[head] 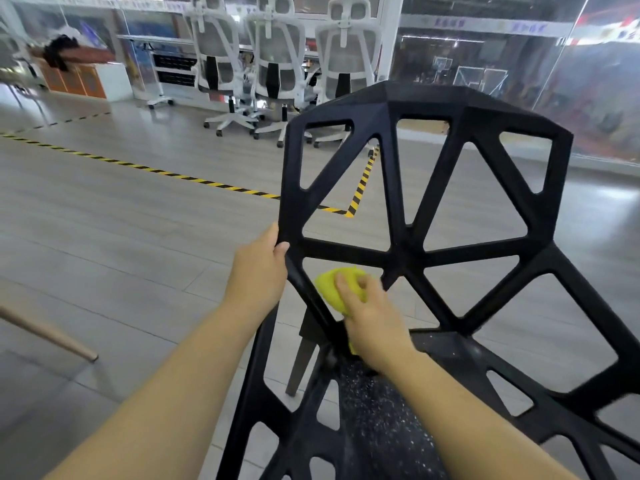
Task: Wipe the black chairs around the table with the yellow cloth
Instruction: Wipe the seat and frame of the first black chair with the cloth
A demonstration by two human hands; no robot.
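Left hand is gripping the left edge of the black plastic lattice-back chair, fingers curled round the frame; right hand is pressing the crumpled yellow cloth against the backrest's lower left strut, fingers closed on it

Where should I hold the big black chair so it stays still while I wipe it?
Probably the backrest's left edge bar, coming from the left, as the left hand does on the black chair. That bar is slim with open holes beside it, so fingers can wrap round.
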